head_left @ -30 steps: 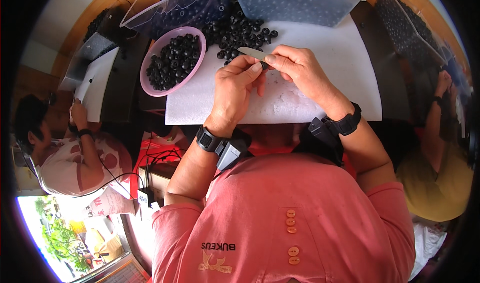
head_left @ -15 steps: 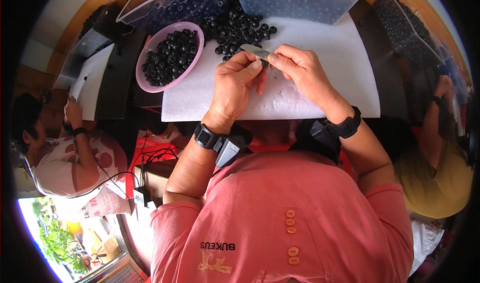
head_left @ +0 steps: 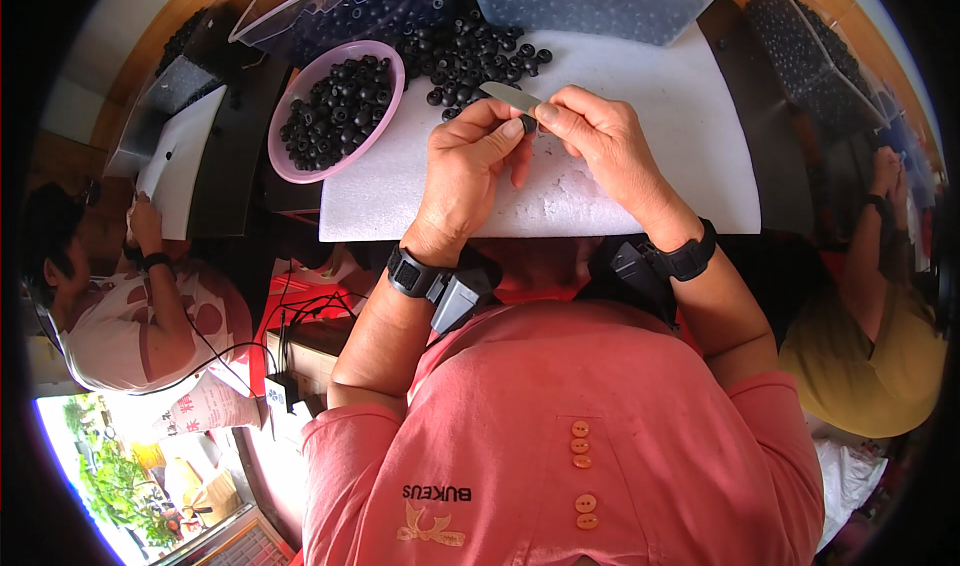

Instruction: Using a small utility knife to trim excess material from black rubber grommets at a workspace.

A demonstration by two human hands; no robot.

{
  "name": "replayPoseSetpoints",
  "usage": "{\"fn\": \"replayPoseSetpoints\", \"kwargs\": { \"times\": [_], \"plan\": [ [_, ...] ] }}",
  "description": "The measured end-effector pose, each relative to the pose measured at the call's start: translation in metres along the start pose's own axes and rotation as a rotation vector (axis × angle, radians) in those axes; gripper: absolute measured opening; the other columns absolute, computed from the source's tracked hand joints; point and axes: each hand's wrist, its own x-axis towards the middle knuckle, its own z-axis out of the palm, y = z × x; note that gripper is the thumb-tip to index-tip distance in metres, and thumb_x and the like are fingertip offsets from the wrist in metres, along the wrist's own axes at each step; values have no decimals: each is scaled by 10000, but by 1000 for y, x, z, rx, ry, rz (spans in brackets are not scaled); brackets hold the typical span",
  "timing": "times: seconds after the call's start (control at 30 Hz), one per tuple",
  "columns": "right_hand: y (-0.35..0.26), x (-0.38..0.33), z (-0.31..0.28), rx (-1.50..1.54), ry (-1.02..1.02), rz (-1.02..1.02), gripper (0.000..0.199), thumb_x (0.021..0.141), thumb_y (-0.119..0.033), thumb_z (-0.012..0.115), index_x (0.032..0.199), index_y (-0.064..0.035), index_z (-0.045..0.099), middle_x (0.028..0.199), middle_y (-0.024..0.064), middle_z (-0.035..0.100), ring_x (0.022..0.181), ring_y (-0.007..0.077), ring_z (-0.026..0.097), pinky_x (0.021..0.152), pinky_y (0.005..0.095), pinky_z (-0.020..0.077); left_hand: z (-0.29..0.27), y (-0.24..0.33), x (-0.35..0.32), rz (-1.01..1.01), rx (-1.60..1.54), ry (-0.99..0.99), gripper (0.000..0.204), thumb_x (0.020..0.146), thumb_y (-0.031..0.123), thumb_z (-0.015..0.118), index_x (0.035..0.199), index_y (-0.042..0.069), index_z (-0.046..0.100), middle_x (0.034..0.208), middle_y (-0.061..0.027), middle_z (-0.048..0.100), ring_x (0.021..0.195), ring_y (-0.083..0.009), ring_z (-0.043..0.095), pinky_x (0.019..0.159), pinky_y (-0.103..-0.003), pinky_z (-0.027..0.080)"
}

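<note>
My left hand is closed, pinching a small round black piece between thumb and fingers over the white foam sheet. In my right hand is a small knife with a grey blade, held between thumb and fingers. The blade points left across the tips of my left fingers, just above the black piece. Its handle is hidden in my right hand. Beyond my hands lies a heap of loose black pieces, round with holes. To the left, a pink bowl is full of similar pieces.
Two clear plastic bins, one at the far left and one at the far middle, stand behind the foam sheet. Another bin holds black pieces at the right. A person sits to my left, another to my right. Cables hang at left.
My hands stay in nearly the same place. The knife blade has turned slightly, and more of its flat side shows. The view has shifted a little.
</note>
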Motion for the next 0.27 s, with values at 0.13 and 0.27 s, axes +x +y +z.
{"fn": "replayPoseSetpoints", "kwargs": {
  "times": [0.13, 0.27],
  "plan": [
    [3, -1, 0, -14, -1, -20, 314, 989, -302, 645, 888, -5, 673, 586, 13, 474, 570, 91, 416, 528, 306, 363, 2, 0, 0, -6, -2, 1, 124, 1007, 39, 571, 1066, -39, 646, 905, -76, 666, 702, -120, 601, 562, -250, 478],
    [4, -1, 1, -14, 4, -25, 313, 991, -301, 643, 888, -7, 670, 581, 13, 461, 567, 91, 407, 525, 308, 360, 1, 0, 0, -14, 7, 3, 124, 1006, 45, 574, 1066, -36, 647, 892, -79, 665, 695, -123, 602, 559, -254, 479]
  ]
}}
